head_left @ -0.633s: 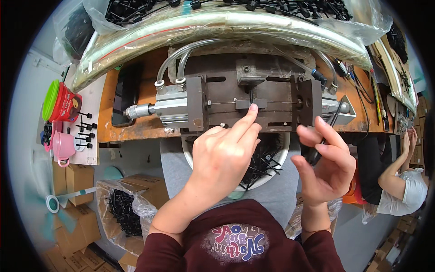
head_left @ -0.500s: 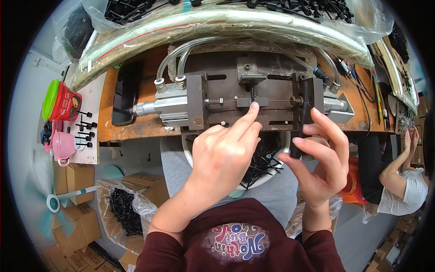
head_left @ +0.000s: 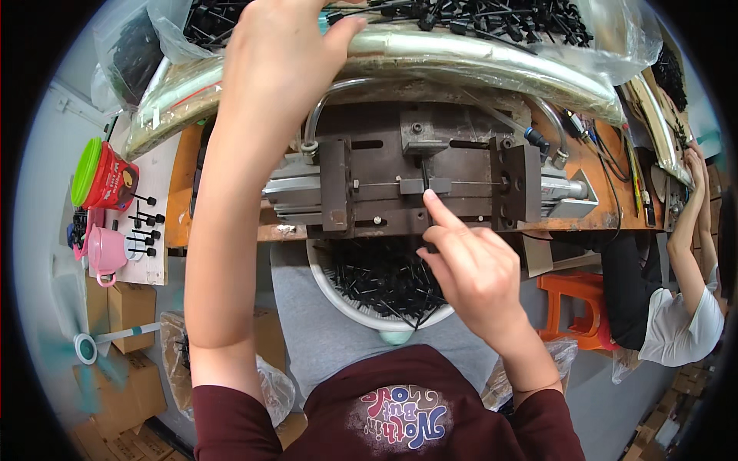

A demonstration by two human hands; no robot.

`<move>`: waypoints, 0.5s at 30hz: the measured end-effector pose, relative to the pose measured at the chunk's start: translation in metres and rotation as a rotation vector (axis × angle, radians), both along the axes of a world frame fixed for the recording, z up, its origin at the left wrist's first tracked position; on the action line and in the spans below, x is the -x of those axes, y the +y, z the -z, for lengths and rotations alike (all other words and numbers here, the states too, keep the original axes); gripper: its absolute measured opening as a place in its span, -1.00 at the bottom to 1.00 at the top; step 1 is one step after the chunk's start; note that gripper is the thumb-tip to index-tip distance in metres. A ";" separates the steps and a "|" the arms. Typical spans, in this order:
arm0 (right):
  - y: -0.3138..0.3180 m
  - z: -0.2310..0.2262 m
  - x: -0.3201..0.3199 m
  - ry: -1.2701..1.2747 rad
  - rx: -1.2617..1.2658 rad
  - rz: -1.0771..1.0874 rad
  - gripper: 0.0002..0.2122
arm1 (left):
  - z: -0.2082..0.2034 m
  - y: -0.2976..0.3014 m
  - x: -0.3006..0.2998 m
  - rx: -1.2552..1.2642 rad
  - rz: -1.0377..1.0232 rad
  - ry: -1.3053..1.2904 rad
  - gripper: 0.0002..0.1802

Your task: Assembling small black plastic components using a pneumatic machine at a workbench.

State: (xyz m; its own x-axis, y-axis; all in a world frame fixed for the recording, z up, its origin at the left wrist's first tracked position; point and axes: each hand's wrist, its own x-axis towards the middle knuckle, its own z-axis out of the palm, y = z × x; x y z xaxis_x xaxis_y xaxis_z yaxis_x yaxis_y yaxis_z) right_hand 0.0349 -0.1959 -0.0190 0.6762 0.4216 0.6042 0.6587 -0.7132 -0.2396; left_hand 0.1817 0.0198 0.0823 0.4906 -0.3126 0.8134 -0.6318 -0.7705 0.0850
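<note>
Head view: the black rod sits in the middle of the jig, running from the bracket at 12 o'clock down to the small grey block. The right grip comes in from 5 o'clock and isn't clasping anything that I can see: index finger out, its tip right at the rod's near end, thumb held away from it. Looks like touch to me, but the finger hides the exact spot.

Left grip is up at 10 to 11 o'clock from the rod, over the near side of the pile. Its fingertips run out of frame, so can't tell if it's pinching a part or not.

Handling-wise, I'd guess the rod is light and fairly stiff, smooth enough to slide or roll under a fingertip. Going by the loose parts in the tub at 6 to 7 o'clock, these are thin stems with chunky heads. I'd pinch by the head: more to hold, less chance of bending the stem. They're tangled too, so I'd tease one out instead of yanking.
</note>
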 end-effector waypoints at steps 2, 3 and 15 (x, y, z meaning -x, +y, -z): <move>0.005 -0.001 -0.001 0.016 0.021 0.053 -0.78 | -0.001 -0.009 -0.012 0.028 -0.074 0.132 -0.73; 0.006 -0.002 -0.004 0.017 0.029 0.059 -0.79 | -0.004 -0.016 -0.011 0.042 -0.142 0.236 -0.73; -0.001 -0.035 -0.011 0.146 0.107 -0.043 -0.69 | -0.022 -0.007 0.046 0.521 0.053 0.412 -0.80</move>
